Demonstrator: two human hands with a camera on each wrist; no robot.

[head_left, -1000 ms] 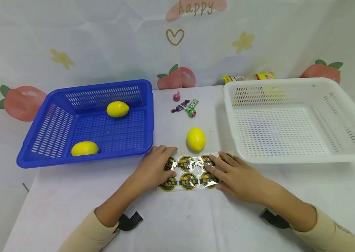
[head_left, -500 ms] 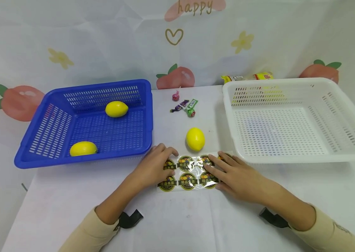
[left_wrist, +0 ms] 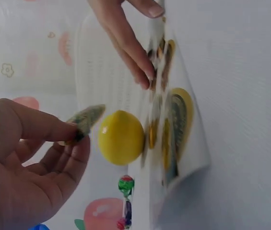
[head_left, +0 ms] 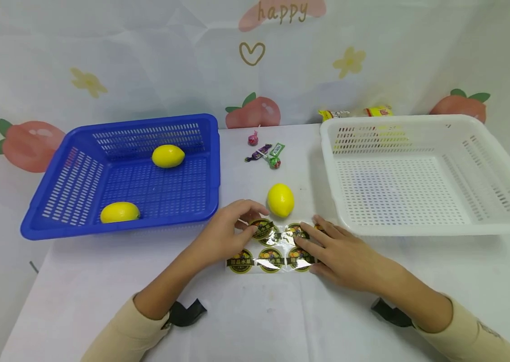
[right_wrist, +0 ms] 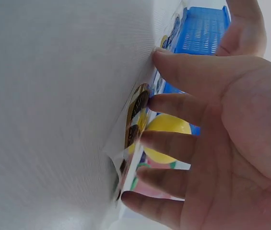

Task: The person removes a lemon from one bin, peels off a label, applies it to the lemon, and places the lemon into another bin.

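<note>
A round dark sticker with a gold edge [left_wrist: 88, 118] is pinched between thumb and fingers of my left hand [head_left: 227, 232], raised off the sheet. The sticker sheet [head_left: 270, 271] lies flat on the table with several like stickers on it. My right hand [head_left: 349, 256] presses the sheet's right part with spread fingers, covering some of the stickers. Just beyond the sheet rests a yellow lemon [head_left: 281, 200], close to the left fingertips but apart from them in the left wrist view.
A blue basket [head_left: 121, 231] on the left holds two lemons [head_left: 168, 156]. To the right stands a white basket [head_left: 417, 230]. Several wrapped candies [head_left: 264, 152] lie between the baskets, and yellow packets [head_left: 379, 110] show behind the white one.
My left hand has peeled a sticker from the sheet's upper left and lifted it rightward, toward the lemon. My right hand stays in place on the sheet.
</note>
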